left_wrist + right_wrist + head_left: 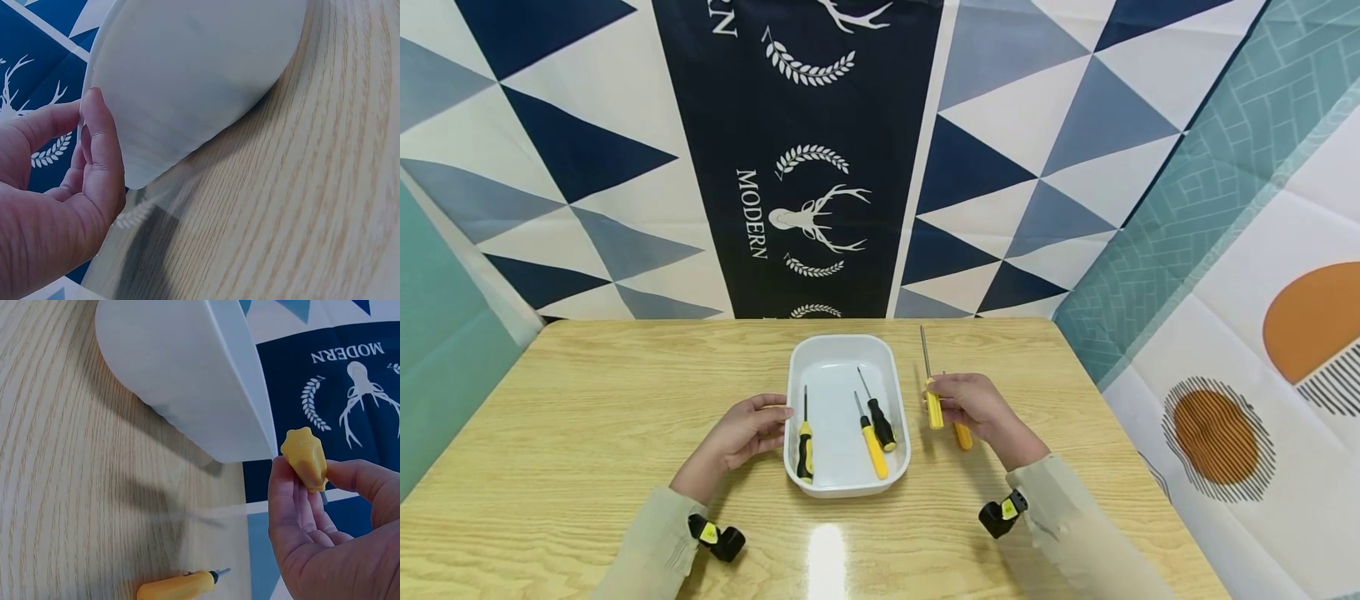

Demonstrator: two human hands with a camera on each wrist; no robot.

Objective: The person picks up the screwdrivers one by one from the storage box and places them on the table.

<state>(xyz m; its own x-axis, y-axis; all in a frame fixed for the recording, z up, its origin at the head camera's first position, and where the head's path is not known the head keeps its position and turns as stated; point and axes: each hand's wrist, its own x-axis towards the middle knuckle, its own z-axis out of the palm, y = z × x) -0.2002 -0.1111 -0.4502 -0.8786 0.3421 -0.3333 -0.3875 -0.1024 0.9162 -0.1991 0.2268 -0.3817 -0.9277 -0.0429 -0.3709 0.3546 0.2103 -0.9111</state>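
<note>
A white rectangular tray (838,489) stands on the table. My left hand (747,433) is at its left side, and the left wrist view shows thumb and finger pinching the rim of the wall (194,75). Inside the tray lie a black-and-yellow screwdriver (805,450) at the left, plus a yellow-handled screwdriver (873,450) and a black-handled screwdriver (881,423) at the right. To the right of the tray, my right hand (973,404) holds a screwdriver by its yellow handle (303,456), raised, its shaft pointing away. Beneath that hand, another yellow-handled screwdriver (178,587) lies on the table.
The light wooden table (625,375) ends at a patterned cloth backdrop (820,167). Side cloths (1210,333) hang at the right. A small black wrist camera (718,537) sits on the left sleeve and a second camera (1002,512) on the right.
</note>
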